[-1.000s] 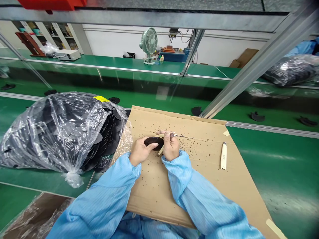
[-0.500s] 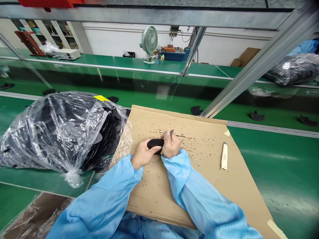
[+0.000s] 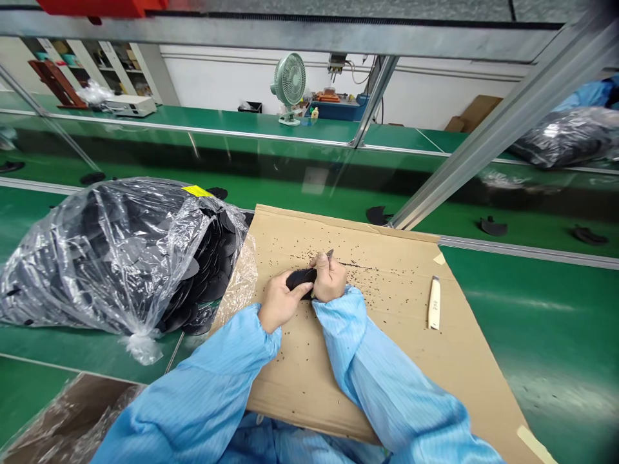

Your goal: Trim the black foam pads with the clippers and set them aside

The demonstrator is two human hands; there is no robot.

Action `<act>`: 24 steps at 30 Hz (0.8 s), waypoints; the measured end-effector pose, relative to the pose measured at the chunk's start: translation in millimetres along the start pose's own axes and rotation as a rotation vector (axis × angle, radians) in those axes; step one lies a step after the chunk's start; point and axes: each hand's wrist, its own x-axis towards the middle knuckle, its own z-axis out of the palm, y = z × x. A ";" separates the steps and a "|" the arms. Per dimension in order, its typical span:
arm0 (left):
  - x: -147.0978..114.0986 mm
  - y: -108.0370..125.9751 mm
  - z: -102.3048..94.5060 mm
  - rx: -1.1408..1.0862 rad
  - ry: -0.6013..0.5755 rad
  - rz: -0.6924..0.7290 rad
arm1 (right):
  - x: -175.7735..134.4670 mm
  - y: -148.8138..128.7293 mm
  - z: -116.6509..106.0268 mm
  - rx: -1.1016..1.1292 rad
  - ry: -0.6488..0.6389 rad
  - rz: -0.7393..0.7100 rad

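Observation:
My left hand is closed around a black curved part, thin and bent, held just above the cardboard sheet. Against the part's right end, my right hand is closed on a knife blade, whose pointed metal tip sticks out above the thumb. The rest of the knife is hidden in the fist. Small black crumbs lie scattered over the cardboard around both hands.
Left of the cardboard lies a clear plastic bag spilling black flat parts. A cream-handled cutter rests at right. Beyond stand a metal post and a green belt carrying spaced black parts. An open carton sits lower left.
Black parts on the belt have shifted slightly left. My right hand has moved a little to the left with the blade; both hands keep their hold.

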 end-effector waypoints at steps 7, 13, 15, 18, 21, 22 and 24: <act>-0.5 3.0 -0.1 0.083 -0.019 0.115 | -5.3 5.2 -0.3 0.045 0.021 -0.083; -1.0 1.4 0.6 0.075 -0.037 0.150 | -6.3 8.5 -1.8 -0.053 -0.034 -0.155; -2.6 0.7 0.9 0.067 -0.043 0.125 | -5.9 6.0 -2.2 -0.062 -0.053 -0.112; -4.9 -2.9 1.7 0.045 -0.035 0.087 | -4.7 2.9 -1.7 -0.075 -0.084 -0.076; -4.0 -9.8 1.9 0.066 -0.032 0.045 | -4.3 3.8 0.3 -0.095 -0.101 -0.041; -3.0 -12.2 1.6 0.073 -0.039 0.035 | -4.7 4.6 1.3 -0.094 -0.098 -0.025; -0.8 -15.6 0.5 0.085 -0.040 0.014 | -6.1 6.0 3.9 -0.054 -0.086 0.010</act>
